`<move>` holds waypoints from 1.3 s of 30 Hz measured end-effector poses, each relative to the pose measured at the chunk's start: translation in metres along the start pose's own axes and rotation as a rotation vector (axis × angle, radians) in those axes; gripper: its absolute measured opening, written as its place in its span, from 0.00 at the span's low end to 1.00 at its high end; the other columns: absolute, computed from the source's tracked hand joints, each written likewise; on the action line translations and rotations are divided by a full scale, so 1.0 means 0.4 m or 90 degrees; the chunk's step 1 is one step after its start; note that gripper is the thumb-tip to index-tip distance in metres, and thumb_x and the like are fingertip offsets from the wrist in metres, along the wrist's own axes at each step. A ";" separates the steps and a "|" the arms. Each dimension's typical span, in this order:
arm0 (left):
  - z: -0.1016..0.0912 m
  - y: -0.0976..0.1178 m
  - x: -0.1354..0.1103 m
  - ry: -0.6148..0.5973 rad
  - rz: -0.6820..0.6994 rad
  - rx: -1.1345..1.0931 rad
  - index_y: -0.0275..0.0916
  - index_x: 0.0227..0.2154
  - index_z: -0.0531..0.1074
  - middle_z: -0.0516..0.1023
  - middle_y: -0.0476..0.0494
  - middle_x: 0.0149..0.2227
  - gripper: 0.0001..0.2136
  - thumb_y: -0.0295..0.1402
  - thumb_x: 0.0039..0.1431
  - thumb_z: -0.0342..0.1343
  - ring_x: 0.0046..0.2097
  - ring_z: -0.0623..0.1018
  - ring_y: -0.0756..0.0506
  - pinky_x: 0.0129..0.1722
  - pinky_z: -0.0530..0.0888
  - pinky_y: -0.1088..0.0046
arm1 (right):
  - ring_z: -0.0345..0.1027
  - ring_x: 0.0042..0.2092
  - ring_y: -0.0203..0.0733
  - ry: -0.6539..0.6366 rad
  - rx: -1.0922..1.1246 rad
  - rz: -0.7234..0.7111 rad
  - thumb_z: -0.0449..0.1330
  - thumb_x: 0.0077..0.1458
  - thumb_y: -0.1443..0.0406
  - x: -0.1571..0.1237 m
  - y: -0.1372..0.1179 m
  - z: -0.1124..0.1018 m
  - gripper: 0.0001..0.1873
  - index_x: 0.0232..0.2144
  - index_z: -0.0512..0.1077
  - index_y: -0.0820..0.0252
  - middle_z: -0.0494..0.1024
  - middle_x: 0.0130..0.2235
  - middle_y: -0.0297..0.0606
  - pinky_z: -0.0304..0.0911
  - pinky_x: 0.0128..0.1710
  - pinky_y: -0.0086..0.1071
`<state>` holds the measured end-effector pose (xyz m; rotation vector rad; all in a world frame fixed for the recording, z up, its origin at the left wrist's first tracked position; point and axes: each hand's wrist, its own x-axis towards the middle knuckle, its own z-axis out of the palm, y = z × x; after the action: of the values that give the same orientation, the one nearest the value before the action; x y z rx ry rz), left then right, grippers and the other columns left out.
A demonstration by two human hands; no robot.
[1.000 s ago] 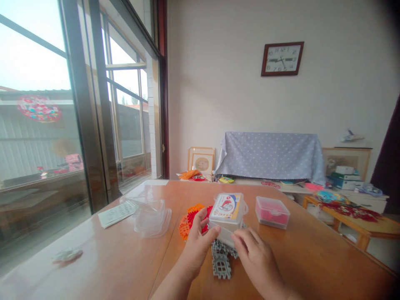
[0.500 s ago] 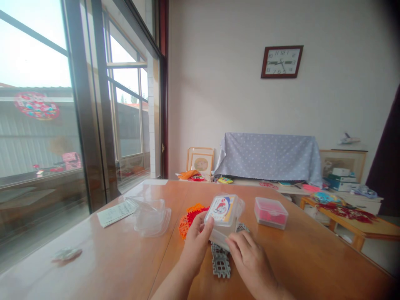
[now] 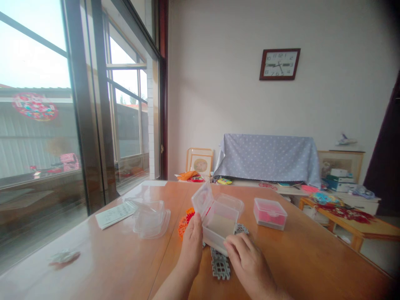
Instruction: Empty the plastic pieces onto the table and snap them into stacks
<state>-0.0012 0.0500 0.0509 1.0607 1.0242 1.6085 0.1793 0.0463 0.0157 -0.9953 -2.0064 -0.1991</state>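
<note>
A small clear plastic box (image 3: 220, 225) sits tilted above the table, its hinged lid (image 3: 202, 200) swung up and open to the left. My left hand (image 3: 193, 239) grips the box's left side by the lid hinge. My right hand (image 3: 242, 256) holds its near right corner with curled fingers. Under the box lie grey interlocking pieces (image 3: 221, 262). Orange and red pieces (image 3: 185, 225) lie just behind my left hand.
A closed clear box with pink contents (image 3: 270, 213) stands to the right. Empty clear containers (image 3: 150, 212) and a paper sheet (image 3: 113, 215) lie to the left on the wooden table (image 3: 118, 258). A crumpled wrapper (image 3: 64, 256) rests near the left edge. Windows run along the left.
The box's labelled lid has swung up and open to the left, showing the inside. Both hands stay on the box.
</note>
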 end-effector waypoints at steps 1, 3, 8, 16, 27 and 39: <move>-0.003 -0.001 0.001 0.011 -0.016 -0.009 0.38 0.49 0.77 0.82 0.36 0.44 0.32 0.62 0.61 0.48 0.46 0.78 0.37 0.45 0.73 0.63 | 0.73 0.36 0.43 0.002 0.002 -0.002 0.52 0.69 0.65 -0.001 0.000 0.001 0.09 0.40 0.72 0.53 0.75 0.35 0.37 0.65 0.40 0.33; -0.009 -0.006 0.004 0.025 -0.042 -0.031 0.36 0.51 0.76 0.82 0.33 0.46 0.35 0.63 0.59 0.47 0.47 0.78 0.36 0.49 0.72 0.60 | 0.73 0.36 0.43 0.009 0.006 0.001 0.53 0.69 0.65 -0.001 0.001 0.003 0.08 0.44 0.72 0.53 0.76 0.35 0.38 0.66 0.38 0.33; -0.017 -0.031 0.018 0.030 -0.067 -0.104 0.34 0.48 0.77 0.81 0.30 0.49 0.35 0.64 0.58 0.49 0.48 0.79 0.36 0.53 0.72 0.57 | 0.74 0.36 0.43 0.018 0.005 0.010 0.53 0.68 0.65 0.003 0.004 0.005 0.08 0.44 0.72 0.53 0.76 0.35 0.37 0.67 0.38 0.33; -0.031 -0.049 0.042 0.040 -0.098 -0.164 0.35 0.51 0.75 0.77 0.30 0.55 0.33 0.61 0.59 0.52 0.56 0.76 0.37 0.56 0.71 0.58 | 0.72 0.37 0.44 -0.003 -0.019 0.016 0.51 0.69 0.64 0.059 0.017 -0.019 0.09 0.39 0.71 0.53 0.74 0.35 0.36 0.63 0.40 0.34; -0.060 -0.048 0.059 0.137 -0.095 -0.133 0.34 0.48 0.75 0.79 0.30 0.52 0.34 0.62 0.56 0.54 0.54 0.77 0.35 0.52 0.72 0.57 | 0.72 0.41 0.46 0.027 -0.067 0.089 0.52 0.67 0.61 0.230 0.216 0.030 0.09 0.39 0.71 0.55 0.75 0.38 0.38 0.62 0.42 0.35; -0.062 -0.030 0.058 0.162 -0.078 -0.102 0.34 0.46 0.76 0.80 0.31 0.47 0.35 0.63 0.54 0.54 0.50 0.78 0.35 0.49 0.71 0.58 | 0.71 0.41 0.47 0.053 -0.109 0.135 0.50 0.64 0.62 0.269 0.405 0.118 0.14 0.40 0.75 0.57 0.74 0.39 0.42 0.64 0.42 0.36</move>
<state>-0.0265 0.0714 0.0368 0.6857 1.0822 1.7228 0.2315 0.2386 0.0334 -1.2798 -1.8163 -0.2957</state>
